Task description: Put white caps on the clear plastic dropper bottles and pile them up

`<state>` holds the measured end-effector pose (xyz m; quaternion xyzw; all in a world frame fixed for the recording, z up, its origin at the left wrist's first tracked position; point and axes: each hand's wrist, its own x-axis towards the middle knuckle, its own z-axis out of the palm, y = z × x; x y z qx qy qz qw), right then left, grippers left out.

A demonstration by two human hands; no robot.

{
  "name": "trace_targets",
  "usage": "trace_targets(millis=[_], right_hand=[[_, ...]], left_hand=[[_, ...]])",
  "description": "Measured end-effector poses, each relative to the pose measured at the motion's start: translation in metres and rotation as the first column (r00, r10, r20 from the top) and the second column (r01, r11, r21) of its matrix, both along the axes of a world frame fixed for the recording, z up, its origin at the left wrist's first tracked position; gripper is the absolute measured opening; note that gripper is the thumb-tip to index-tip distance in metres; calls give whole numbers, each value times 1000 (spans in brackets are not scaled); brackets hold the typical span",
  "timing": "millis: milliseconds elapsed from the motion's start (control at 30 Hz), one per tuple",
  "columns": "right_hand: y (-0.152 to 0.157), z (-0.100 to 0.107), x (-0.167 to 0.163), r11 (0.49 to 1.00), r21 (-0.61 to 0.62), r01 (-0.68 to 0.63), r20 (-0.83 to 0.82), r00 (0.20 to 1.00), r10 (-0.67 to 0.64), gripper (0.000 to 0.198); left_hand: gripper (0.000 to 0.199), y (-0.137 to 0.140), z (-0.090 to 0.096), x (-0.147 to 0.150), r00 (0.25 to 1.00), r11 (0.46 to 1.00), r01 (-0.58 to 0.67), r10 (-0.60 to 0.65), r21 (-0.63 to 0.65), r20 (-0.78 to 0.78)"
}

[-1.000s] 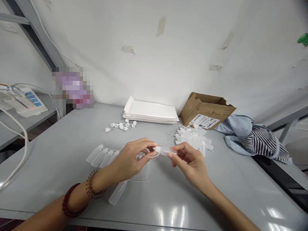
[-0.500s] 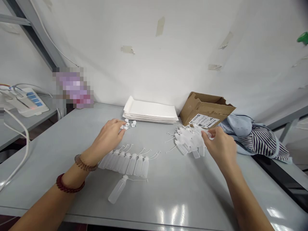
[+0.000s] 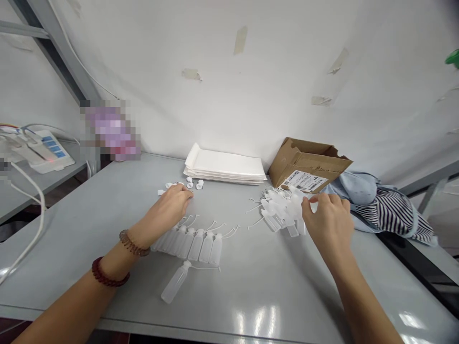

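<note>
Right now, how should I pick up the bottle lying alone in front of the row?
Maybe pinch the lone bottle around its wide body, from the near side: its narrow neck points toward the row of bottles, and a thin strap trails right.

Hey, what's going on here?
Someone is handling little plastic bottles. The left hand is at the white caps, and the right hand is at the edge of the bottle pile; whether either grips anything is hard to tell. Nearer the person lies a row of bottles, with a single bottle in front of it.
</note>
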<state>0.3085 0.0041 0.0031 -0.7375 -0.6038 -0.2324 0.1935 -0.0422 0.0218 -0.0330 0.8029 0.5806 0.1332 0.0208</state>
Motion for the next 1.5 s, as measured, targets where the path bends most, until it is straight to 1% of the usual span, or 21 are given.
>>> trace_targets(millis=[67,100,133,200,267,333,500,533,567,667,733,867,967,1100,1167,1233,1333,1367,1433,1467,1500], right_hand=[[-2,-4,-9,969,177,-173,51,985,166,16],[-5,-5,-16,928,229,-294,75,956,284,15],[-10,-6,-26,878,250,-408,80,913,401,13],[-24,-6,-50,789,249,-561,16,817,576,8],[-43,-4,-77,692,155,-705,-92,687,721,5],[-61,-2,-102,599,64,-799,-170,582,795,7],[-91,-6,-149,384,-160,-909,-168,408,897,21],[-94,-9,-157,361,-179,-915,-154,388,909,24],[-96,-12,-163,357,-176,-917,-138,382,914,28],[-101,-23,-179,387,-159,-908,-106,406,908,36],[-103,-29,-185,389,-162,-907,-102,407,908,40],[-106,-34,-189,375,-187,-908,-111,399,910,43],[-108,-36,-187,351,-161,-923,-108,370,923,43],[-108,-43,-182,242,-119,-963,-100,254,962,36],[-107,-47,-177,185,-71,-980,-90,191,977,29],[-107,-48,-172,146,-4,-989,-75,146,986,23],[-105,-36,-160,93,31,-995,-84,90,992,24],[-103,-29,-155,72,-4,-997,-113,72,991,24],[-97,-15,-145,51,-38,-998,-128,56,990,22],[-93,-9,-139,28,-31,-999,-116,31,993,23],[-88,-5,-133,30,-26,-999,-134,33,990,24]], left_hand=[[30,0,0,1,1000,1000,-15,15,-8,5],[31,0,0,1,1000,1000,-23,23,-13,7],[32,0,0,2,999,999,-30,30,-18,10],[31,1,0,2,999,999,-37,37,-28,14],[30,1,0,1,999,999,-38,39,-35,16],[29,2,0,2,999,999,-41,41,-36,19],[30,-2,7,6,999,999,-22,23,-32,34],[31,-4,9,7,999,999,-15,17,-32,38],[31,-5,10,8,999,999,-11,12,-32,42],[30,-7,12,9,999,1000,-9,11,-29,50],[30,-6,10,8,998,1000,-12,14,-25,60],[29,-5,5,6,996,1000,-13,15,-25,86],[28,-6,6,7,995,999,-12,16,-37,100],[27,-7,8,7,992,998,-23,30,-53,125],[24,-7,8,7,988,998,-28,36,-57,147],[20,-5,6,5,983,997,-37,47,-61,178],[15,-3,5,5,965,995,-64,80,-73,251],[14,-3,6,6,954,994,-74,94,-79,285],[12,-5,11,10,920,991,-86,118,-103,372],[13,-7,15,12,899,989,-82,125,-119,420],[17,-10,20,16,876,988,-69,127,-138,465]])
